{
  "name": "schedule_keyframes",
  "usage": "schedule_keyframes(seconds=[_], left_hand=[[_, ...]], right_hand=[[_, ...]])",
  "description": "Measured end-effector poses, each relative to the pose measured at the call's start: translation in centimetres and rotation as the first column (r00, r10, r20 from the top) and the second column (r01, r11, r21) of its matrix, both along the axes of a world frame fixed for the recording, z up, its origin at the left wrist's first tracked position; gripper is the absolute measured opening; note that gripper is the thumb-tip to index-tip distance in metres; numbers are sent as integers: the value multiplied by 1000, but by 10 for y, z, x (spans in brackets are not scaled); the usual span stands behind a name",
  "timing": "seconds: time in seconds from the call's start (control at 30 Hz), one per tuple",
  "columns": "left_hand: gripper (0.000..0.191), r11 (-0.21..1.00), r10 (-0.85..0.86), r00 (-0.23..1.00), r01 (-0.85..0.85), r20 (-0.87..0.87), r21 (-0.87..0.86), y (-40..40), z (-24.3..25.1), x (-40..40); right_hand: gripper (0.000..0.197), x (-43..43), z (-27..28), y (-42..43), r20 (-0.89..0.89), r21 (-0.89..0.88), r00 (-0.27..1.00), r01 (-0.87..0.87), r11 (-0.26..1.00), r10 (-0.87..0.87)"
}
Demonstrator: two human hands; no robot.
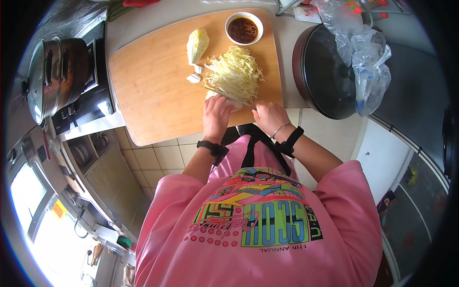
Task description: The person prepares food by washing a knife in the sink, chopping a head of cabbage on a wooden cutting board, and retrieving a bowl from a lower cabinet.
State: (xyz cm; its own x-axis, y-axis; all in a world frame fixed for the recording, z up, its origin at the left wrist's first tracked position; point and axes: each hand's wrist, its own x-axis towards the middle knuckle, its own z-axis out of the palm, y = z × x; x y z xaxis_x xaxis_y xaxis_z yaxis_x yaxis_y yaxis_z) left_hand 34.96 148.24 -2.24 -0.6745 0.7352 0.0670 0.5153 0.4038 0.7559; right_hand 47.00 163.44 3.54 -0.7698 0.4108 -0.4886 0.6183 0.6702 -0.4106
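Note:
My right hand (269, 116) grips the handle of a kitchen knife (226, 94), whose blade lies across the near side of a pile of shredded napa cabbage (235, 70). Under my left hand (216, 116) is an uncut piece of cabbage (233, 104), pressed to the wooden cutting board (157, 89) right beside the blade. Farther back stands a small wedge of cabbage heart (197, 46). A few white stem pieces (194, 78) lie just in front of it. A white bowl (261, 31) of dark brown sauce (243, 30) rests at the board's far right corner.
A large lidded electric pan (319, 79) stands right of the board, with clear plastic bags (371, 71) over its edge. At left, a steamer pot (59, 71) sits on a black gas stove (98, 104). The board's near edge overhangs the tiled floor (161, 159).

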Motion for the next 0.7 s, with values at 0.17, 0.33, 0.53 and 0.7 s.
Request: schedule_keyframes(seconds=[0.17, 0.33, 0.53, 0.7], left_hand=[[31, 999, 29, 999, -28, 33, -20, -1, -3, 3], [30, 999, 34, 998, -34, 45, 5, 1, 2, 3], [29, 999, 25, 999, -26, 25, 22, 0, 0, 1], [28, 1000, 24, 999, -25, 41, 2, 1, 0, 2]], right_hand=[[20, -4, -19, -12, 130, 10, 991, 34, 999, -35], [21, -15, -32, -16, -98, 2, 989, 107, 994, -107], [21, 2, 3, -3, 12, -22, 1000, 1, 1000, -1], [20, -6, -15, -8, 119, 8, 992, 34, 999, -35]])
